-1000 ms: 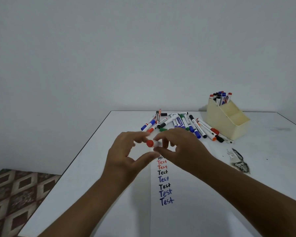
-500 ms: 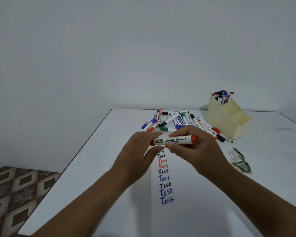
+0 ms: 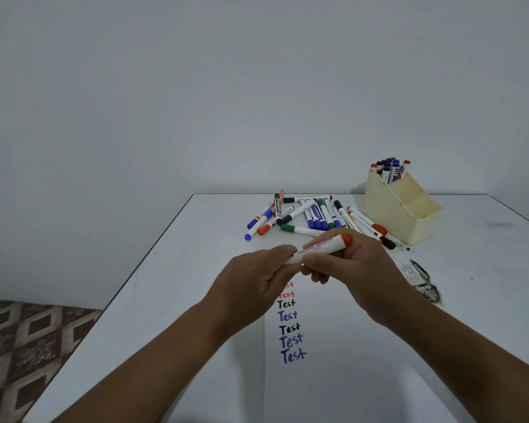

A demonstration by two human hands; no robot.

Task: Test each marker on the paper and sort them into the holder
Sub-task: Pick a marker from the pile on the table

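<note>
A white whiteboard marker with a red end (image 3: 321, 246) is held above the table between both hands. My left hand (image 3: 254, 285) grips its near left end, which is hidden in the fingers. My right hand (image 3: 358, 270) holds the barrel near the red end. Below them lies a white paper (image 3: 333, 361) with a column of "Test" words in red, black and blue. A pile of loose markers (image 3: 306, 216) lies farther back. The cream holder (image 3: 400, 206) at back right has several markers standing in its rear compartment; its two front compartments look empty.
A crumpled dark wrapper (image 3: 422, 282) lies to the right of my right hand. The white table's left edge (image 3: 147, 257) runs diagonally, with a patterned floor (image 3: 28, 346) beyond it. A plain wall stands behind the table.
The marker has gone from end-on to level to tilted, red end up to the right. My left hand closed over its near end, and both hands stayed above the top of the paper.
</note>
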